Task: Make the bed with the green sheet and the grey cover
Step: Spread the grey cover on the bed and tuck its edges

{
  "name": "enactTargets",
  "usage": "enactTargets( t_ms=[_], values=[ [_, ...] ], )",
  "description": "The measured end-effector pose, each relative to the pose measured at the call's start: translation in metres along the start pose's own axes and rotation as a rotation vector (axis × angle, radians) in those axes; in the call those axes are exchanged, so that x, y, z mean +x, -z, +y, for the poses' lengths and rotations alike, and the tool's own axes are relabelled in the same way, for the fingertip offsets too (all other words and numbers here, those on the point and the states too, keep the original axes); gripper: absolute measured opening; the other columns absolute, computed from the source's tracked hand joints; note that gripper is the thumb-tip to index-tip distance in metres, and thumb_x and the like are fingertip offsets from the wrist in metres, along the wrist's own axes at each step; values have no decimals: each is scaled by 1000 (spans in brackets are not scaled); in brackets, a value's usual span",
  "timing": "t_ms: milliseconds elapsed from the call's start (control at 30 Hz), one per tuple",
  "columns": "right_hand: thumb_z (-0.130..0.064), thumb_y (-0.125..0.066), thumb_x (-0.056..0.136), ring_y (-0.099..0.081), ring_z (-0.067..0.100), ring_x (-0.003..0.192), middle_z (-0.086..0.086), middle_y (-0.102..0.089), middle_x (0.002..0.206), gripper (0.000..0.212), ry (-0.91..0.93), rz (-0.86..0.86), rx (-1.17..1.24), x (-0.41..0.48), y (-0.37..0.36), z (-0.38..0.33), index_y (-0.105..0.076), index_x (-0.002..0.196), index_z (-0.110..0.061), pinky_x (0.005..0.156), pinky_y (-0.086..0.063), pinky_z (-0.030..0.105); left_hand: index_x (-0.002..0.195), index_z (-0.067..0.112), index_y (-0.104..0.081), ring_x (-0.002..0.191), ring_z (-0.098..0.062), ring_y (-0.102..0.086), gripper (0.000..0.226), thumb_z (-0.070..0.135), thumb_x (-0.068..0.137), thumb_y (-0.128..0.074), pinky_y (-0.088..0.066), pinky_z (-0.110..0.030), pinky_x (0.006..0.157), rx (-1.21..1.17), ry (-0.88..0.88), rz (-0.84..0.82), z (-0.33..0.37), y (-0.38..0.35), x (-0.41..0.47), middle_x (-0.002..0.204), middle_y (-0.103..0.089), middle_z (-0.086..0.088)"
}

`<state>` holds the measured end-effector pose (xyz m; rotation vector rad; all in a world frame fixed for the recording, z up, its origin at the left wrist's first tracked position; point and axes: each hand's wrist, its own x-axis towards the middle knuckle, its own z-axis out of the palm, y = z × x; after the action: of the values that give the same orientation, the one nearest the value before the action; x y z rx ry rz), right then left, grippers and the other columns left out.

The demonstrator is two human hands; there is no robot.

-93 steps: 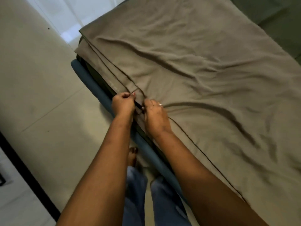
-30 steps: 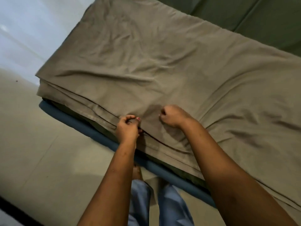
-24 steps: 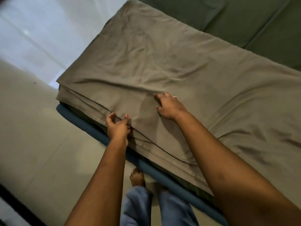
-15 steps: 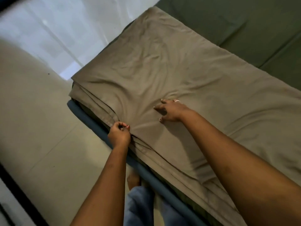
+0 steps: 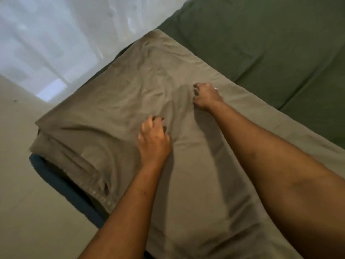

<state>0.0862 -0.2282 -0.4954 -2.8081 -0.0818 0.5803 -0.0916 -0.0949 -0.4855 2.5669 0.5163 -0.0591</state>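
The grey cover [image 5: 130,101], folded in layers, lies under both hands on the green sheet [image 5: 261,43], which shows beyond the right hand [image 5: 206,96]. That hand's fingers curl onto the cover; I cannot tell whether they pinch it. The left hand [image 5: 154,139] rests on it, fingers loosely bent. To its left are a blue bed edge [image 5: 65,186], the floor [image 5: 18,184] and a white curtain [image 5: 46,34].
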Motion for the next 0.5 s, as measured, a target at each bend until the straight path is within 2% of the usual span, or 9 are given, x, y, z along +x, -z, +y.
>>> enactTargets(
  t_ms=[100,167,267,333,433,500],
  values=[
    [-31,-52,93,-37,34,133,16,-40,144,51,-119,14,-115,47,22,14,-40,140,-13,109,-31,40,141,23,-38,141,-26,-21,57,35,90,-58,-25,-44,112,49,-115,-147,11,-11,37,151,-28,-6],
    [-38,-53,92,-38,35,132,17,-41,143,56,-200,-4,-129,71,30,26,-40,138,-10,108,-32,39,145,25,-32,144,-23,-14,58,38,93,-53,-19,-44,114,95,-143,-190,12,-17,64,154,-21,-4],
    [-51,-56,87,-40,38,130,15,-43,141,62,-239,-25,-80,98,29,25,-42,138,-16,107,-36,44,144,25,-32,143,-24,-17,56,41,93,-50,-23,-46,112,125,-159,-200,11,-19,116,153,-23,-5],
    [-55,-59,84,-36,38,132,16,-37,143,69,-234,-2,-71,110,28,16,-40,139,-19,108,-35,45,144,25,-30,142,-26,-18,58,43,93,-50,-26,-50,111,145,-160,-206,12,-16,149,153,-23,-6],
    [-49,-65,83,-38,35,131,15,-35,143,69,-270,65,19,127,30,-2,-42,139,-15,105,-36,39,149,28,-19,146,-27,-9,65,47,94,-49,-19,-57,113,168,-169,-268,15,-14,186,157,-14,-5],
    [-39,-64,88,-49,32,123,16,-47,137,54,-295,72,49,137,32,-14,-51,131,-10,96,-43,33,151,31,-12,147,-26,0,69,49,95,-46,-11,-61,114,200,-200,-315,14,-17,195,160,-6,-3]
  ],
)
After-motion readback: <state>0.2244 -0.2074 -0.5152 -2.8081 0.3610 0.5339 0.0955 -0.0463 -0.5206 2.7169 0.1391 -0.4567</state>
